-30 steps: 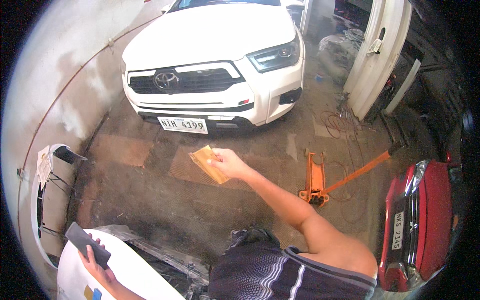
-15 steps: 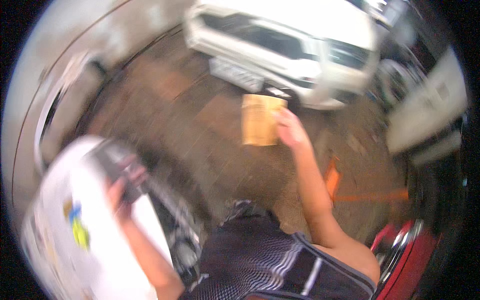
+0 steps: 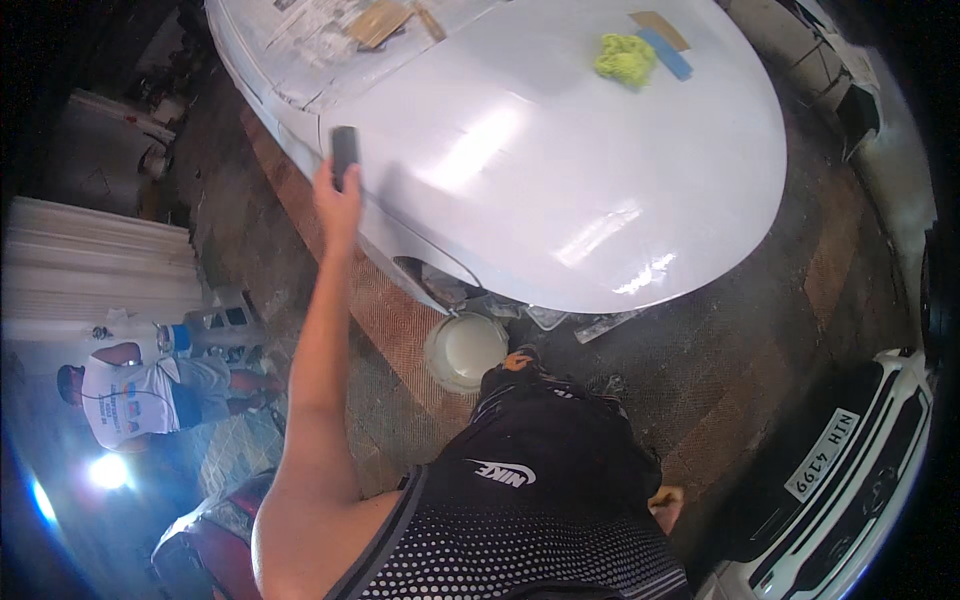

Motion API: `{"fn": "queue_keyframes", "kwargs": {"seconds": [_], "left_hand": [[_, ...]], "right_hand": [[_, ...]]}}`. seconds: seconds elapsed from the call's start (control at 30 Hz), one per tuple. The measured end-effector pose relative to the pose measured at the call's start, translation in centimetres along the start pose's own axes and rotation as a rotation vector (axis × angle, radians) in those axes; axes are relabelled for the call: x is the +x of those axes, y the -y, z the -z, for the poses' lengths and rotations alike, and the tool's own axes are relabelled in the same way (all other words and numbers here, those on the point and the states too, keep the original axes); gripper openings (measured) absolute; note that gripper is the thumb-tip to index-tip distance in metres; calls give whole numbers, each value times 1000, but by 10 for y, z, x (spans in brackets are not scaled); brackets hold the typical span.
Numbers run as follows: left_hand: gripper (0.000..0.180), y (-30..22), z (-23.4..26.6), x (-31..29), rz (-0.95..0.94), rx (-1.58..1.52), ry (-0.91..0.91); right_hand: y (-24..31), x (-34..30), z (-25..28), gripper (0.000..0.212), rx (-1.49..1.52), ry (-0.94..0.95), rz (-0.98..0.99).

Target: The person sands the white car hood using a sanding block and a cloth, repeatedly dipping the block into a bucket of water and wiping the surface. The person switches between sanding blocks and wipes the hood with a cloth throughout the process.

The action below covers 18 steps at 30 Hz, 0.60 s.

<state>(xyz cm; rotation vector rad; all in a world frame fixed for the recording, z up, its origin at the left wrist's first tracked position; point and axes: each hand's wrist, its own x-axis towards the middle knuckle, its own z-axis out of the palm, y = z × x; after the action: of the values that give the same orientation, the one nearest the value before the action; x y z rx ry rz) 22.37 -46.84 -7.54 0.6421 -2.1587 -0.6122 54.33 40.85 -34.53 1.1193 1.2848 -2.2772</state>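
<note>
Gripping a dark slab in the left hand, at ten o'clock, fingers closed about the lower end. Holding the right hand low, between four and five o'clock, half hidden beside the black clothing, with a yellowish sliver visible there; impossible to tell whether gripping it, or whether open or closed.

Swung around within the last second, away from the parked white vehicle, now at four o'clock, and toward the broad white hood at twelve. Lowered, too, from an outstretched right-handed hold on a tan sheet. Left by that turn, apparently, with the hood within the left hand's reach and the right hand well apart from it.

Pictured with the slab overlapping the hood's left edge in view; hard to say whether touching. Faced at one o'clock, on the hood, well apart from both hands, by a crumpled yellow-green cloth near a blue strip. Flanked at six o'clock, just below centre, by a bucket of pale liquid.
</note>
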Motion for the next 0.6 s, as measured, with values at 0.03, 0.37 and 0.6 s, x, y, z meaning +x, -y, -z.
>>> {"fn": "queue_keyframes", "kwargs": {"seconds": [0.03,0.37,0.6], "left_hand": [[48,25,2,21,21,-48,-24],[54,100,-54,6,-187,624,-82],[48,-110,-120,-211,-311,225,739]], "right_hand": [[33,26,9,41,26,-189,-83],[196,53,-153,48,-189,-245,342],[177,52,-206,48,-229,-177,218]]}}
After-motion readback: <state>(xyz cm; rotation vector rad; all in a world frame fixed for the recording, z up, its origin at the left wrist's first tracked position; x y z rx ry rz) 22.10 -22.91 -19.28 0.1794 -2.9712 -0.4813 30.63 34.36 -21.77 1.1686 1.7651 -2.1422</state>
